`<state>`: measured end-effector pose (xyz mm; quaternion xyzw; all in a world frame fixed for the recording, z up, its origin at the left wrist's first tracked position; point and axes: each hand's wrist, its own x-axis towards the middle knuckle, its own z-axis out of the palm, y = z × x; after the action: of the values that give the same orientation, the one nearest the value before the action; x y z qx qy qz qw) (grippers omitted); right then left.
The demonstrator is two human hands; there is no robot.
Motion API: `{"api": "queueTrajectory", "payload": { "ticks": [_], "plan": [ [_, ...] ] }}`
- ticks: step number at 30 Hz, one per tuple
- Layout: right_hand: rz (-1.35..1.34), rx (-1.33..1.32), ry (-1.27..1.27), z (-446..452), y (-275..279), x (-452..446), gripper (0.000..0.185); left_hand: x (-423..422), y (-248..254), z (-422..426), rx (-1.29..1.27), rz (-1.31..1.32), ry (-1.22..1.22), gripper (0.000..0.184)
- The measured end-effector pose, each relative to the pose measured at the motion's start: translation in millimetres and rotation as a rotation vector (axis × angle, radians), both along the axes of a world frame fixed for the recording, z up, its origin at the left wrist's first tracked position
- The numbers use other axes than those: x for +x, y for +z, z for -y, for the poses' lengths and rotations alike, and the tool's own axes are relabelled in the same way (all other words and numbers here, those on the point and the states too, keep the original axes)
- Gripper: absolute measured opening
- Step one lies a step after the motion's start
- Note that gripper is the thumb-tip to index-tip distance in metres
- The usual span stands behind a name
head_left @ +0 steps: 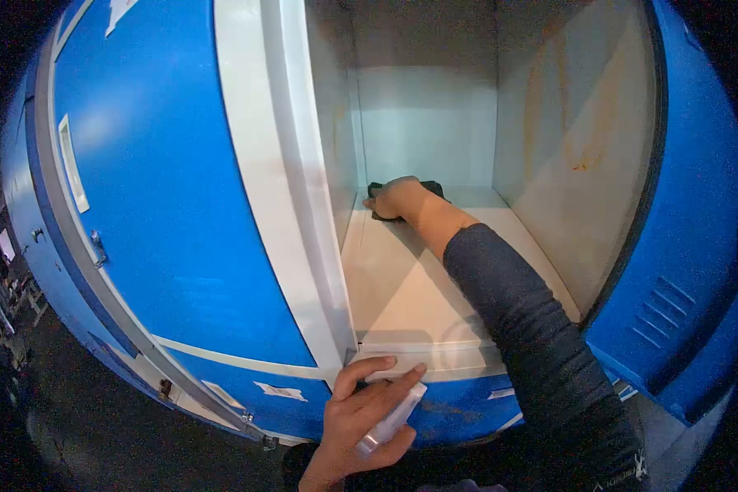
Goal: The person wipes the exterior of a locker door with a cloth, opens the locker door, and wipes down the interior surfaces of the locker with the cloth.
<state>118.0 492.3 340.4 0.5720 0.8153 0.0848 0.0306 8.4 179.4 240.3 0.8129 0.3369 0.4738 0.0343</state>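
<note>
My right hand (398, 199) reaches deep into an open locker compartment and presses a black cloth (433, 189) against the floor near the back left corner. The fingers are bent over the cloth. My left hand (371, 414) is outside, just below the compartment's front edge (435, 359), with its fingers around a clear, shiny object (392, 422) that looks like plastic. What this object is cannot be made out fully. The compartment's right inner wall (574, 123) bears brownish, drip-like stains.
A blue locker door (672, 303) stands open at the right, with vent slots low on it. Closed blue doors (156, 164) in white frames fill the left side. Dark floor (98, 410) shows at the lower left, with blurred items farther off.
</note>
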Motion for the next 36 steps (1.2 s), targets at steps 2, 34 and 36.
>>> {"api": "queueTrajectory", "payload": {
  "ticks": [2, 34, 36],
  "plan": [
    [-0.124, 0.027, 0.075, -5.7, -10.9, 7.2, 0.059, -1.2, -0.1, 0.4, -0.041, 0.028, -0.04, 0.058],
    [-0.136, -0.107, 0.452, 152.7, -13.6, 73.0, 0.055, 1.8, 5.3, 8.9, -0.004, 0.067, -0.093, 0.055],
    [-0.076, -0.102, 0.334, 130.2, -4.9, 62.8, 0.055, -0.2, 5.2, 8.3, -0.001, 0.062, -0.076, 0.056]
  ]
}}
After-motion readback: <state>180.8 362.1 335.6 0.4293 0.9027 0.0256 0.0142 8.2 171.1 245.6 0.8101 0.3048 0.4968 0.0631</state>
